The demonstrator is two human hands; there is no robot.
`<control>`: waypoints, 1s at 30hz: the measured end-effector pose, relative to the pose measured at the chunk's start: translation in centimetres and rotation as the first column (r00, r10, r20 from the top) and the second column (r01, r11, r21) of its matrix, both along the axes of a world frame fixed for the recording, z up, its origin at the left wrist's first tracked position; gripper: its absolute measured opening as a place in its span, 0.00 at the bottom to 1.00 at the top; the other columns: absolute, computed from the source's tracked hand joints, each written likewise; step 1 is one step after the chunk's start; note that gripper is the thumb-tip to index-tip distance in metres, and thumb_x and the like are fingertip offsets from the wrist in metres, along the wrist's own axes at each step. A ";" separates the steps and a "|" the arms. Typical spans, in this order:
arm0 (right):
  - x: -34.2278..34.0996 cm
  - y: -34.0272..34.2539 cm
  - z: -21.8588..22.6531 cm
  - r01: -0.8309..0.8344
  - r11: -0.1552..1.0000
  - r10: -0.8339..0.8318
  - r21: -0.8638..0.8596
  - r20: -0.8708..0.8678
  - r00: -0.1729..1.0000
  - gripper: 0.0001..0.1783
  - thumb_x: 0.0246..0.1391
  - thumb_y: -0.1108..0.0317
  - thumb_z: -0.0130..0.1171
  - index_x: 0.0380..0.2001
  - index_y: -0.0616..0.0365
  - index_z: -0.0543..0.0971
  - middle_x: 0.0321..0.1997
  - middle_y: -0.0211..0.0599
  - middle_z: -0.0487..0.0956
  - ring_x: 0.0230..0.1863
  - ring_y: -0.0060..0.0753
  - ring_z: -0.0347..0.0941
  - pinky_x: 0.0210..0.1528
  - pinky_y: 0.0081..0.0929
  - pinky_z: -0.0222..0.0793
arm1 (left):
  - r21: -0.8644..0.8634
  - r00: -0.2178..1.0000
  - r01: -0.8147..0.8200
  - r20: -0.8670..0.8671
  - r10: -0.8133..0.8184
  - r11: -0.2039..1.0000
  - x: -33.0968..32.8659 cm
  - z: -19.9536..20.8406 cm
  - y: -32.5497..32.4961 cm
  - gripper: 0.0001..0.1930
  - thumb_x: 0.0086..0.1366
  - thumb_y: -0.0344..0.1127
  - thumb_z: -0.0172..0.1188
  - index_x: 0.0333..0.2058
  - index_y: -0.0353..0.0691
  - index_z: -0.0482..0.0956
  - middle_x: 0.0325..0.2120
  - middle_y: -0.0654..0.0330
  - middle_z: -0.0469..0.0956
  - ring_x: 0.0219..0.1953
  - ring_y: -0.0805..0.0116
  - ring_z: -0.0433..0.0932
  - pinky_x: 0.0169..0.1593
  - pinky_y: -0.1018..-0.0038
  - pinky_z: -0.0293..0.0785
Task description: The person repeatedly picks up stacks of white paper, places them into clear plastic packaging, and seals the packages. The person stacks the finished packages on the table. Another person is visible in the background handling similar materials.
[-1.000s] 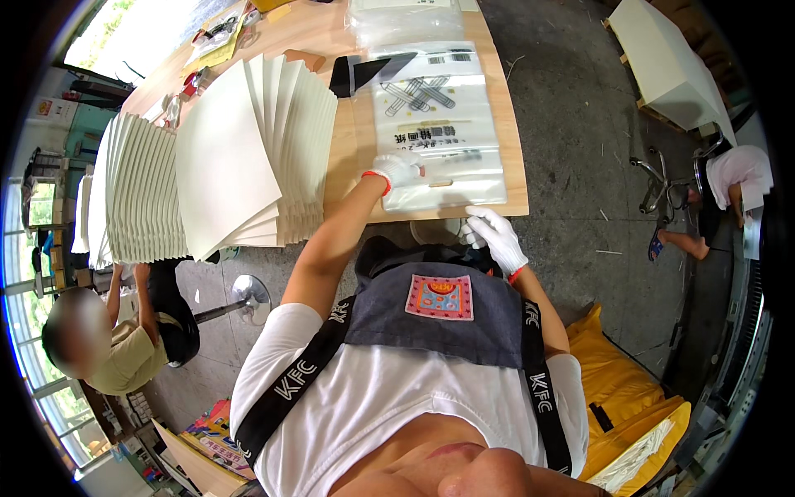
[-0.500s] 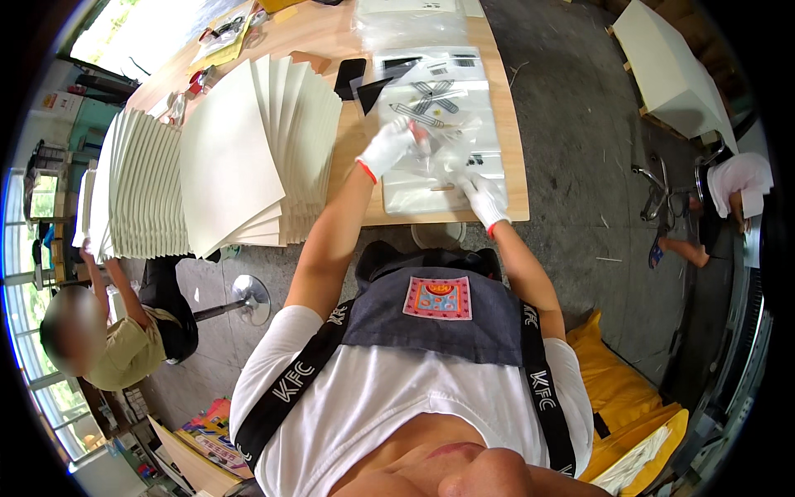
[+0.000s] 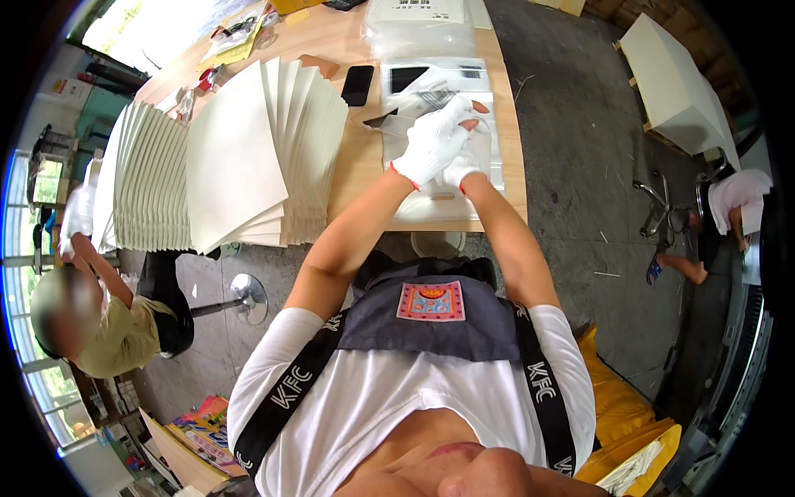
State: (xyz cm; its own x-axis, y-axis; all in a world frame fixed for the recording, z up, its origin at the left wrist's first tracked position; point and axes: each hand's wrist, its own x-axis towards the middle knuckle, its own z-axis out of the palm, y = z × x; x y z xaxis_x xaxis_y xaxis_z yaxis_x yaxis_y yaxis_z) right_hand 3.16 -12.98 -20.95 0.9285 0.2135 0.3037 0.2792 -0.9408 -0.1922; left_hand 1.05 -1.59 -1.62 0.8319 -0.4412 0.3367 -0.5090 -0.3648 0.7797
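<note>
My left hand, in a white glove with bare thumb and fingertip showing, reaches across to the right over a stack of clear plastic bags. Its fingers are closed on the top plastic bag, which bears a blurred pencil print. Close beneath it is my right hand, also white-gloved, at the stack's right side. The left hand covers much of it, so its fingers are hidden. A dark triangular corner print shows at the bag's left.
Left of the bags stand fanned stacks of white sheets. A black phone lies on the wooden table. More bagged packs lie at the far end. One co-worker sits left, another person right.
My left hand has moved right and slightly up, coming over my right hand. The right hand has shifted up and left. The top bag's pencil print is now mostly covered.
</note>
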 end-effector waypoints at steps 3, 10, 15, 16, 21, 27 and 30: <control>2.5 -2.8 0.6 -0.037 0.915 0.207 0.403 -0.388 0.898 0.26 0.60 0.54 0.49 0.60 0.50 0.71 0.53 0.47 0.78 0.56 0.46 0.73 0.59 0.37 0.65 | 0.398 0.991 -0.115 0.113 0.076 0.910 1.2 -1.2 0.9 0.22 0.55 0.36 0.66 0.50 0.48 0.75 0.39 0.55 0.79 0.41 0.56 0.79 0.46 0.62 0.74; -10.2 -3.9 24.0 -0.080 0.937 0.225 0.339 -0.414 0.882 0.14 0.62 0.57 0.52 0.42 0.51 0.81 0.40 0.44 0.82 0.42 0.43 0.79 0.45 0.35 0.71 | 0.116 0.803 -0.297 0.567 0.182 0.948 -7.7 3.3 10.6 0.34 0.36 0.39 0.75 0.47 0.42 0.78 0.53 0.53 0.73 0.56 0.50 0.70 0.62 0.54 0.64; -10.1 4.7 25.9 -0.087 0.709 0.520 0.700 -0.436 0.735 0.22 0.64 0.48 0.49 0.39 0.56 0.80 0.31 0.35 0.81 0.31 0.24 0.76 0.35 0.25 0.69 | 0.063 0.736 -0.441 0.596 0.321 0.895 -14.2 1.8 20.0 0.19 0.40 0.24 0.69 0.36 0.39 0.79 0.43 0.56 0.80 0.49 0.52 0.77 0.57 0.52 0.70; -9.2 7.7 24.0 -0.096 0.651 0.579 0.753 -0.411 0.704 0.27 0.64 0.43 0.46 0.41 0.57 0.79 0.31 0.34 0.81 0.32 0.24 0.76 0.34 0.24 0.69 | 0.065 0.720 -0.488 0.593 0.360 0.870 -15.1 1.5 20.8 0.17 0.42 0.23 0.68 0.34 0.40 0.78 0.40 0.58 0.80 0.46 0.54 0.78 0.54 0.55 0.73; -5.1 20.0 19.5 -0.062 0.697 0.596 0.714 -0.529 0.604 0.33 0.61 0.35 0.45 0.35 0.58 0.78 0.25 0.31 0.77 0.24 0.23 0.71 0.31 0.24 0.65 | -0.004 0.727 -0.585 0.440 0.526 0.811 -17.9 -1.6 22.8 0.13 0.45 0.20 0.65 0.32 0.38 0.79 0.37 0.56 0.82 0.43 0.53 0.80 0.53 0.58 0.74; -3.8 23.2 20.7 0.243 0.475 0.743 0.845 -0.534 0.404 0.22 0.59 0.46 0.58 0.25 0.54 0.76 0.17 0.20 0.70 0.14 0.13 0.59 0.15 0.15 0.53 | -0.104 0.749 -0.607 0.258 0.611 0.788 -20.3 -4.2 22.7 0.10 0.48 0.19 0.64 0.31 0.36 0.80 0.37 0.56 0.82 0.40 0.56 0.80 0.46 0.65 0.76; -4.6 22.2 21.2 0.417 0.327 0.807 0.848 -0.480 0.344 0.15 0.59 0.55 0.61 0.25 0.52 0.75 0.16 0.18 0.68 0.12 0.11 0.57 0.12 0.12 0.49 | -0.244 0.769 -0.612 -0.403 0.495 0.752 -21.4 -6.1 22.7 0.10 0.65 0.31 0.56 0.43 0.35 0.78 0.42 0.55 0.81 0.39 0.62 0.80 0.45 0.69 0.75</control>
